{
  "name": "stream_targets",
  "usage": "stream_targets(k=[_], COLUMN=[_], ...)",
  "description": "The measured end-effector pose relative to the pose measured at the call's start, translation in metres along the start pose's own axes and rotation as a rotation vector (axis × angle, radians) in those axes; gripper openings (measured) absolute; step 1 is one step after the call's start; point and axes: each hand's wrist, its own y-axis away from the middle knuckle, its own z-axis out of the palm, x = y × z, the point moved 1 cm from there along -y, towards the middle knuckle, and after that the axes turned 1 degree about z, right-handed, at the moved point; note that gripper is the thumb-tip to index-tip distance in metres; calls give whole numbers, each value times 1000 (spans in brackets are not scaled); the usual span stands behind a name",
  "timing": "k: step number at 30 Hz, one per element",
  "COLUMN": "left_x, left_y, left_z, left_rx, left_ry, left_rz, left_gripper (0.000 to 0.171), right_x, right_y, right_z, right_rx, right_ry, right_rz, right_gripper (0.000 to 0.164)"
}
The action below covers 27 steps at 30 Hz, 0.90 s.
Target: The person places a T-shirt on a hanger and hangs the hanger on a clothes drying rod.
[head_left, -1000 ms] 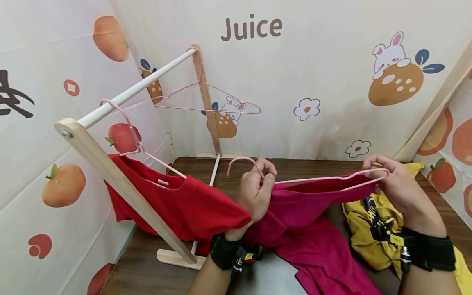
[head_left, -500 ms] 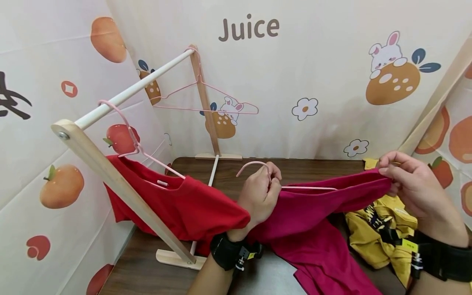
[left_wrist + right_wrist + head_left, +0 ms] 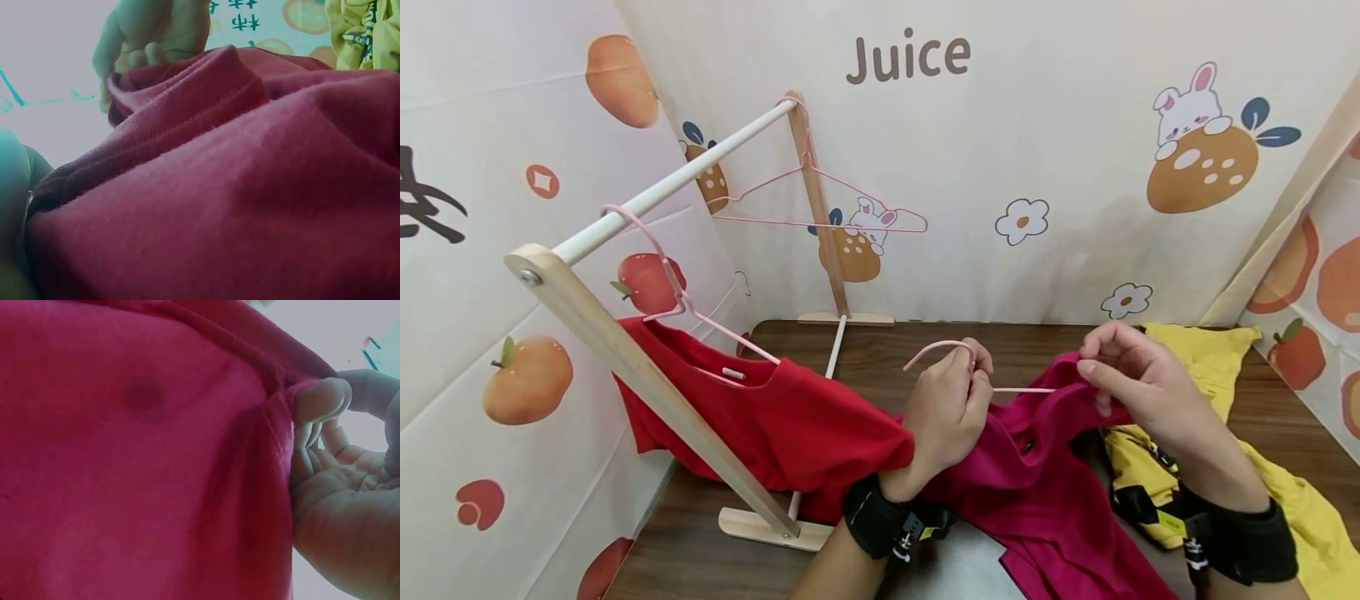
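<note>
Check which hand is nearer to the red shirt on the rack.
Left. The left hand grips a pink hanger close beside the red shirt; the right hand is farther to the right, pinching the magenta shirt.

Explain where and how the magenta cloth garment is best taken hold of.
Probably pinch the garment by its raised upper edge from the right: there it stands up in a thin fold, while the left hand, gripping the hooked pink hanger, crowds the opposite side.

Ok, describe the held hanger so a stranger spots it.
Start at the wooden-legged garment rack. Right of its red shirt, the left hand grips this pink hanger, partly inside a magenta shirt. Unlike two other pink hangers, its hook is off the rail.
</note>
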Motion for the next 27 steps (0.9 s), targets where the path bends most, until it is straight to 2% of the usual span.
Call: stream_targets(k=[5, 7, 13, 16, 18, 22, 25, 27], left_x=[0, 0, -4, -5, -6, -5, -4, -4], left_y=[0, 0, -2, -3, -3, -3, -2, -2], left_z=[0, 0, -7, -10, -12, -14, -15, -16], left_rx=[-11, -6, 57, 87, 100, 101, 91, 93], left_ry=[3, 7, 43, 64, 67, 70, 96, 123], left_rz=[2, 6, -10, -29, -39, -47, -48, -52], left_gripper=[13, 13, 11, 11, 11, 11, 12, 12], right_x=[-1, -3, -8, -9, -9, -7, -6, -5], right_y=[-4, -4, 3, 6, 8, 10, 9, 10], right_z=[19, 21, 5, -9, -17, -27, -29, -29], right_rx=[-55, -46, 99, 122, 107, 12, -41, -67], right_ry=[157, 252, 570, 718, 794, 921, 938, 903], right_rz=[-55, -68, -18, -32, -49, -101, -120, -120], right_gripper=[18, 19, 23, 26, 30, 31, 29, 29])
